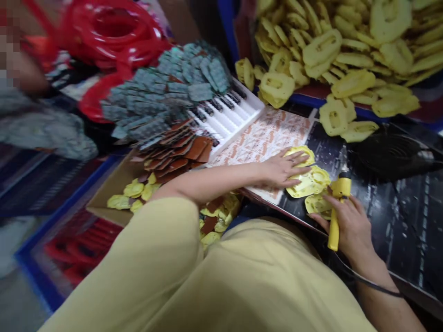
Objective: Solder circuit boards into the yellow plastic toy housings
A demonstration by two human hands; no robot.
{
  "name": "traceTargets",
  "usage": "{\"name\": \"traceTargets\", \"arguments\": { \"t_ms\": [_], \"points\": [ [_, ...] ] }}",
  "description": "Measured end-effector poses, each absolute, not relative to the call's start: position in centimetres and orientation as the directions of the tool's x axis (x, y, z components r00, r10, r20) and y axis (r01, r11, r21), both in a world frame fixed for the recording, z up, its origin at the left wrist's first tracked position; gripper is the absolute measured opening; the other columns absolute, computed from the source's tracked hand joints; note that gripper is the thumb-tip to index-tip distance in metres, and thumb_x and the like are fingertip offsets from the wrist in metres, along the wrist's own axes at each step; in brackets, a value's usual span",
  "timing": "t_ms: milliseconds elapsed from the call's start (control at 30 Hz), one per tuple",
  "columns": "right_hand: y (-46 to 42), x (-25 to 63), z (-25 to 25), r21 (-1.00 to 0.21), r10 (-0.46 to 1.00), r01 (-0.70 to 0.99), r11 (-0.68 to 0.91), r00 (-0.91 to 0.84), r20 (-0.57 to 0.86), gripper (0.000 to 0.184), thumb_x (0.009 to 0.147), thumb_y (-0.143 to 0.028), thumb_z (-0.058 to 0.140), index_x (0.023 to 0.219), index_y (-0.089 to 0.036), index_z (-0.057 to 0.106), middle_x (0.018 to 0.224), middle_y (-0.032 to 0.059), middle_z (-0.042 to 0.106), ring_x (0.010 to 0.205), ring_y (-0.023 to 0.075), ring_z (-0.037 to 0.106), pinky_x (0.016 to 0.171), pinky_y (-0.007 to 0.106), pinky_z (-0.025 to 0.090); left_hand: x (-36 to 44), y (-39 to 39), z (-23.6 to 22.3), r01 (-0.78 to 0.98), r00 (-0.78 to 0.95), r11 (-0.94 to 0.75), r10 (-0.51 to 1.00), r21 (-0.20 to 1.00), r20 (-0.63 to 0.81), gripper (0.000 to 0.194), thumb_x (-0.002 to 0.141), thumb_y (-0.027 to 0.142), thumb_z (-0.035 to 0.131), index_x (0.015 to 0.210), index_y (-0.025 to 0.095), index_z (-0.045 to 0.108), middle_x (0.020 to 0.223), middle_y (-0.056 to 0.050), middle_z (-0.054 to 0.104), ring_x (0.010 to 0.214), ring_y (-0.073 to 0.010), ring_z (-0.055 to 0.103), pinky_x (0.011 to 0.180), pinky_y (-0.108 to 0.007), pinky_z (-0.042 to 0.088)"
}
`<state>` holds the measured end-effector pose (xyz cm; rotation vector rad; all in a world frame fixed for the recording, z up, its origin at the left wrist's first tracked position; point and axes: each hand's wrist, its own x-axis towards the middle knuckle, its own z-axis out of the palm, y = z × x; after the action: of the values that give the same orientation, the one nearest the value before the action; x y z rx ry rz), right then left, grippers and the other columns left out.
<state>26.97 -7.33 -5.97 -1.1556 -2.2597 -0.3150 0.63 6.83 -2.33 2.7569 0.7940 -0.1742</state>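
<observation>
My left hand point(282, 168) lies flat with fingers stretched over a few yellow plastic shells point(308, 182) on the dark work surface point(391, 216). My right hand point(349, 226) is closed round the yellow handle of a soldering iron point(337, 207), its tip pointing up and away; a black cord runs back from it along my forearm. One more yellow shell point(316, 204) lies just left of my right thumb. My yellow sleeves fill the lower part of the view.
A large heap of yellow shells point(346, 50) lies at the back right. A white slotted tray point(228, 117), grey-green circuit boards point(173, 92), brown boards point(180, 152), a printed sheet point(266, 136), a red hose coil point(110, 32) and a cardboard box point(114, 189) stand left.
</observation>
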Motion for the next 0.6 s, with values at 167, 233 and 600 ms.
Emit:
{"name": "traceTargets", "arguments": {
  "t_ms": [167,233,600],
  "points": [
    [-6.6,23.9,-6.8,0.053,0.656,0.888,0.457,-0.377,0.654,0.046,0.110,-0.054,0.068,0.133,-0.014,0.070,0.091,0.0122,0.076,0.093,0.0353,0.076,0.088,0.047,0.057,0.7,11.7,-1.7,0.388,0.915,-0.907,0.359,0.162,-0.181,0.065,0.111,0.036,0.049,0.174,0.023,0.051,0.189,-0.010,0.034,0.179,-0.0267,0.027,0.146,-0.053,0.016],
    [-6.5,23.9,-6.6,0.065,0.656,0.897,0.437,-0.368,0.660,0.047,0.108,-0.053,0.071,0.136,-0.015,0.069,0.093,0.0125,0.077,0.094,0.0364,0.077,0.083,0.045,0.058,0.8,11.5,-1.7,0.393,0.917,-0.909,0.376,0.140,-0.131,0.065,0.112,0.037,0.048,0.175,0.024,0.050,0.187,-0.008,0.039,0.178,-0.0258,0.031,0.145,-0.051,0.021],
    [-5.0,27.9,-6.0,-0.100,0.525,0.851,0.516,-0.222,0.822,0.064,0.098,-0.032,0.085,0.158,-0.037,0.063,0.113,0.0054,0.087,0.060,0.0248,0.076,0.052,0.035,0.060,-14.8,11.0,9.5,0.913,0.201,-0.223,0.974,-0.343,-0.100,0.028,0.102,0.020,0.064,0.116,0.011,0.087,0.134,-0.020,0.082,0.140,-0.0344,0.063,0.120,-0.053,0.043]
  ]
}}
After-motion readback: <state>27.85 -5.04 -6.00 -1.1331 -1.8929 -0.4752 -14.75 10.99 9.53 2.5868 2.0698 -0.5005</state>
